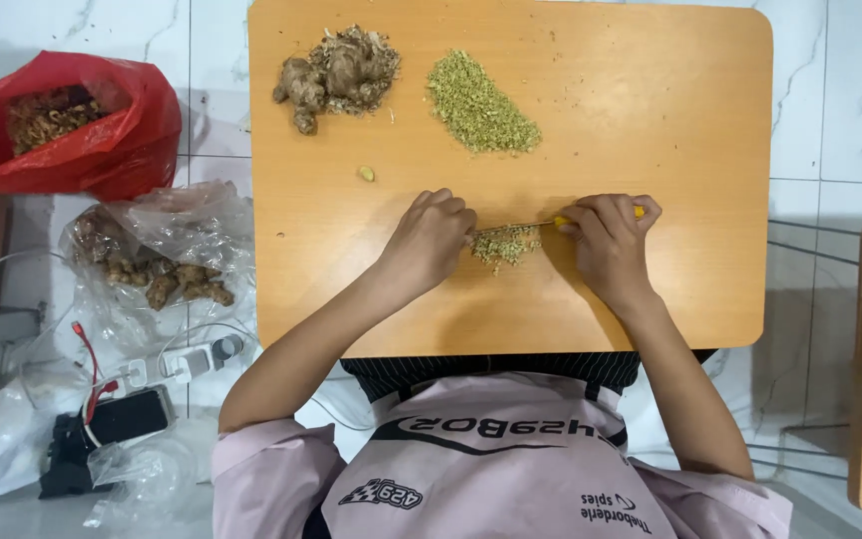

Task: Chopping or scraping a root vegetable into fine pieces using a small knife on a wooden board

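Head view: a small heap of finely chopped greenish-brown root (pixel 504 243) is being minced on the orange wooden tabletop (pixel 650 130). A thin knife with a yellow handle (pixel 555 222) is being gripped by the right hand (pixel 609 240), fingers clenched around it. The heap is being steadied by the left hand (pixel 429 240), fingers curled against it. A larger finished pile of mince (pixel 479 105) is lying farther back; knobbly unpeeled roots with peelings (pixel 336 72) are being left uncut, so much work seems to remain.
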